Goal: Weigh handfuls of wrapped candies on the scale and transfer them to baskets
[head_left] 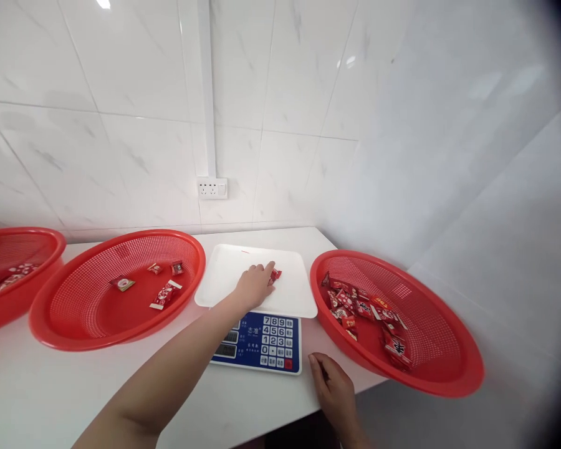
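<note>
My left hand (256,287) reaches over the white tray (224,268) of a counting scale. Its thumb and fingers close around a small red wrapped candy (275,275) lying on the tray. Below the tray sits the scale's blue keypad panel (257,349), partly covered by my left forearm. My right hand (333,388) rests at the table's front edge, fingers curled into a loose fist with nothing visible in it. Close to that hand, a red basket (442,324) holds a pile of red wrapped candies (355,305).
Left of the scale stands another red basket (98,327) with several wrapped candies (166,295) in it. A third red basket (23,284) is cut off at the left edge. Behind the white table (182,386) rises a tiled wall with a power socket (212,188).
</note>
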A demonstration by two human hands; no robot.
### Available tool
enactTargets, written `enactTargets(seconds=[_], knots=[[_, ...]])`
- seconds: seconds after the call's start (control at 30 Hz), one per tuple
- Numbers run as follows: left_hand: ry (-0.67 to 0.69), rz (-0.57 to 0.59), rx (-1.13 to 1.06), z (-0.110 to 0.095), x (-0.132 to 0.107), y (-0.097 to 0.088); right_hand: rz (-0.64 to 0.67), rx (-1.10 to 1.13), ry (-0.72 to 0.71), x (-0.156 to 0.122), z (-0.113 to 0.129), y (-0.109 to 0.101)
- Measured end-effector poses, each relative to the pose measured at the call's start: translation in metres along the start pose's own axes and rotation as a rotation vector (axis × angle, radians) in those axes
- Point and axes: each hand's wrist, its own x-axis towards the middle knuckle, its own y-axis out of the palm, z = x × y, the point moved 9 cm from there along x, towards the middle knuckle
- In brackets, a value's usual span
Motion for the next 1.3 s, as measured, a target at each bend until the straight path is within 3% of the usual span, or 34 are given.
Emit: enactTargets(seconds=[0.17,0.4,0.47,0.57,0.67,0.73,0.8,0.87,0.93,1.0,1.17,1.23,1.3], knots=[[-0.044,-0.046,-0.007,0.022,-0.008,-0.016,0.003,0.01,-0.001,0.0,0.002,0.0],[-0.373,-0.234,0.179,0.103,-0.051,-0.095,0.04,0.018,0.037,0.0,0.001,0.002],[-0.389,-0.245,0.236,0.111,-0.058,-0.104,0.044,0.02,0.033,0.0,0.002,0.002],[-0.223,-0.202,0.25,0.084,-0.042,-0.086,0.049,0.015,0.03,0.001,0.002,0.003],[0.097,-0.06,0.191,0.025,-0.01,-0.037,0.042,0.006,0.025,0.001,0.002,0.004],[0.225,0.011,0.164,-0.005,0.007,-0.008,0.027,-0.001,0.027,0.0,0.001,0.003],[0.267,0.052,0.15,-0.02,0.02,0.008,0.014,-0.005,0.032,-0.001,-0.001,0.002],[0.252,0.061,0.143,-0.019,0.023,0.009,-0.003,-0.008,0.03,-0.003,-0.003,0.0],[0.199,0.029,0.139,-0.004,0.017,-0.004,-0.01,-0.016,0.022,-0.003,-0.004,0.0],[0.107,-0.045,0.138,0.024,0.001,-0.031,0.002,-0.029,0.016,-0.004,-0.006,0.001],[-0.232,-0.246,0.121,0.122,-0.071,-0.103,0.02,-0.023,0.007,-0.004,-0.007,0.004],[-0.316,-0.246,0.096,0.15,-0.1,-0.112,0.012,-0.016,0.005,-0.003,-0.007,0.004],[-0.327,-0.222,0.063,0.159,-0.122,-0.109,0.011,-0.012,0.014,-0.003,-0.005,0.003]])
